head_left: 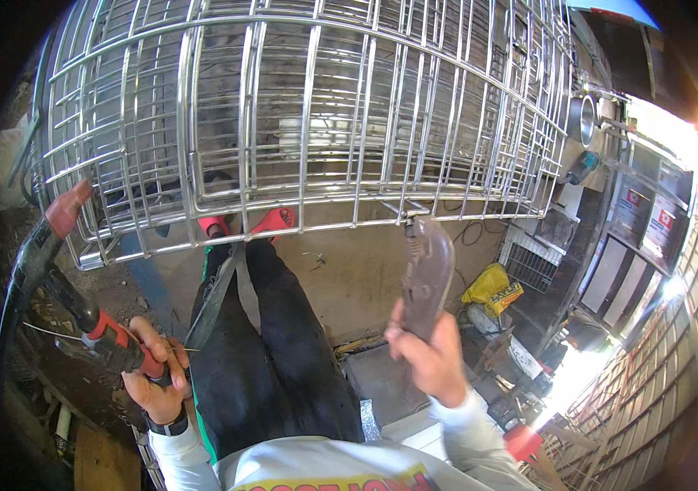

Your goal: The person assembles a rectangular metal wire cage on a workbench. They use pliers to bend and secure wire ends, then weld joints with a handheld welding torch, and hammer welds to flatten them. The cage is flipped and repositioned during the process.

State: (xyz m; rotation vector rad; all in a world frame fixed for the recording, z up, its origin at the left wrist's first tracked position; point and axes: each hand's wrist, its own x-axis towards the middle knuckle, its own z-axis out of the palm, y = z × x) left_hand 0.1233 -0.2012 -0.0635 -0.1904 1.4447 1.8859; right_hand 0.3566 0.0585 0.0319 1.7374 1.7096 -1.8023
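My left hand (pixel 157 368) is closed round a red-and-black handle (pixel 124 345). A black neck runs up from it towards a dark, curved, shield-like piece (pixel 20 270) at the far left; whether they are joined I cannot tell. Thin wire or rod (pixel 189 350) sticks out by my fingers. My right hand (pixel 430 352) grips a brown, worn hand tool (pixel 426 270) with a toothed jaw, like a wrench. Its upper end meets, or nearly meets, a small wire bracket (pixel 406 214) on the lower rail of a shiny metal wire cage (pixel 308 106).
The cage spans the area ahead, above my legs (pixel 283 344) and red footwear (pixel 271 222). Right of me lie a yellow bag (pixel 492 290), a small wire rack (pixel 529 260) and a teal power tool (pixel 583 167). A dark strap (pixel 214 303) hangs over my left leg.
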